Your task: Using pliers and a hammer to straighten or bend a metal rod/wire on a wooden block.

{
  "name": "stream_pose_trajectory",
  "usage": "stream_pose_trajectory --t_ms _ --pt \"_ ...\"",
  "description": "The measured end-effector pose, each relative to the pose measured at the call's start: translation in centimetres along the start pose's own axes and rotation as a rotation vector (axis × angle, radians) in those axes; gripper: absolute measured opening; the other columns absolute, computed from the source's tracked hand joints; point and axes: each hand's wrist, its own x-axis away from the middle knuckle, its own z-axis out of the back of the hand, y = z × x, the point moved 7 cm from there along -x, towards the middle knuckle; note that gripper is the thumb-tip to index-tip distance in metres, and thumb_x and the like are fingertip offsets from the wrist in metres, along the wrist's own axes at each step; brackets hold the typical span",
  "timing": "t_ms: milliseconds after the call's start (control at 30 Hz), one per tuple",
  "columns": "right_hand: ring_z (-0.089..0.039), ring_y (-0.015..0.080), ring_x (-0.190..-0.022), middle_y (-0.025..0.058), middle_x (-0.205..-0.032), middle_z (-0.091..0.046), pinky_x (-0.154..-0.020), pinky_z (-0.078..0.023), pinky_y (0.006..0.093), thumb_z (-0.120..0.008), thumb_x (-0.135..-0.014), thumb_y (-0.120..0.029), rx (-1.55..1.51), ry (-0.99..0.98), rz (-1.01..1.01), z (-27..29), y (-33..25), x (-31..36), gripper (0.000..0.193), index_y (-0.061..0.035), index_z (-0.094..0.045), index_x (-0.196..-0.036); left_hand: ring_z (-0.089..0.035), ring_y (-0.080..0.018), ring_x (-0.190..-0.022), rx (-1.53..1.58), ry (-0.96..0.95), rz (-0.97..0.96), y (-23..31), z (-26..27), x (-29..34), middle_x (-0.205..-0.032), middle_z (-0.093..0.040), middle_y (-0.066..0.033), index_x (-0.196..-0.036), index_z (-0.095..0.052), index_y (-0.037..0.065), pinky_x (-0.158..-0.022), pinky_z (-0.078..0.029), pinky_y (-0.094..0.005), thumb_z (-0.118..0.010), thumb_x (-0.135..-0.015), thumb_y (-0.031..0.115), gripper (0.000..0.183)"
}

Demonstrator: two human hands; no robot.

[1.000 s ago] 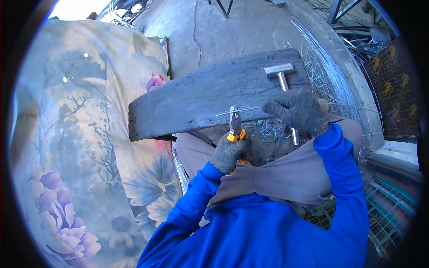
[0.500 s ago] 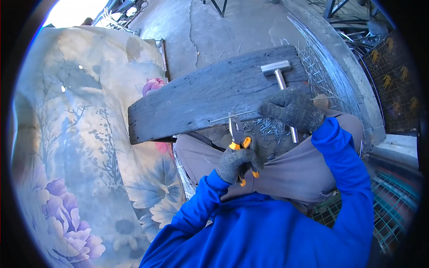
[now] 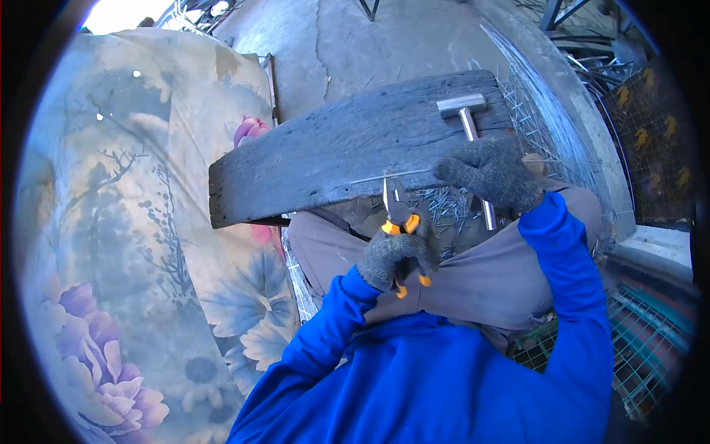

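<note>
Pliers and rod at a low table [image 3: 318, 155]. The left hand [image 3: 399, 259], at the table's near edge, is curled around the handles of the pliers [image 3: 399, 212], which stand spread; the jaws are parted and point toward the table, their tips at the rod [image 3: 410, 174], though contact cannot be told. The right hand [image 3: 492, 174], above the table's right part, is closed on one end of the rod, which extends leftward across the table's near part. A hammer [image 3: 467, 124] has its head at the table's right end, its handle passing beneath the right hand and beyond the near edge. Cut pieces [image 3: 446, 209] lie heaped below that edge; long wires [image 3: 543, 107] lie on the floor [image 3: 399, 37] to the table's right, and a cloth [image 3: 133, 222] spreads to its left. Materials: the table is dark, weathered wood; the floor is grey and cracked; hammer and rod are bare metal; the pliers' handles are yellow and black; the gloves are grey knit; the cloth bears purple flowers and bluish leaves
</note>
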Motion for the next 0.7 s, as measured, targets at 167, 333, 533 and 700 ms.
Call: stream_pose_trajectory --t_ms 167,333,533,700 --pt "-0.069 0.018 -0.078 0.0097 -0.085 -0.074 -0.07 -0.053 0.0369 -0.066 -0.092 -0.055 -0.528 0.114 0.197 -0.7 -0.5 -0.6 0.053 -0.0032 -0.076 -0.102 -0.062 -0.0293 -0.066 0.294 -0.261 -0.047 0.7 -5.8 -0.5 -0.073 -0.057 -0.0095 -0.082 -0.051 0.008 -0.068 -0.052 -0.0455 -0.077 -0.078 0.016 0.027" --pt "-0.067 0.0197 -0.074 0.008 -0.077 -0.069 -0.07 -0.053 0.0361 -0.059 -0.091 -0.067 -0.251 0.314 -0.01 3.8 5.9 -2.0 0.065 -0.0035 -0.074 -0.097 -0.069 -0.0264 -0.078 -0.409 0.204 0.173 0.5 4.2 1.1 -0.086 -0.067 -0.0131 -0.105 -0.06 0.003 -0.075 -0.055 -0.0389 -0.066 -0.089 0.011 0.019" --pt "-0.065 0.0207 -0.072 0.0091 -0.079 -0.068 -0.072 -0.053 0.0374 -0.059 -0.097 -0.055 -0.259 0.49 0.261 5.0 2.1 -1.3 0.053 -0.0042 -0.073 -0.099 -0.062 -0.0134 -0.087 -1.265 0.196 0.265 -0.9 7.6 3.9 -0.105 -0.068 -0.0059 -0.137 -0.054 0.003 -0.077 -0.052 -0.0281 -0.066 -0.094 0.013 0.045" --pt "-0.066 0.02 -0.074 0.0092 -0.081 -0.07 -0.074 -0.054 0.0359 -0.061 -0.096 -0.053 -0.249 0.489 0.25 5.1 3.3 -1.5 0.051 -0.0041 -0.074 -0.1 -0.063 -0.012 -0.089 -0.835 0.337 0.375 0.5 8.7 4.3 -0.108 -0.067 -0.0055 -0.14 -0.051 0.004 -0.077 -0.052 -0.0277 -0.066 -0.094 0.01 0.048"
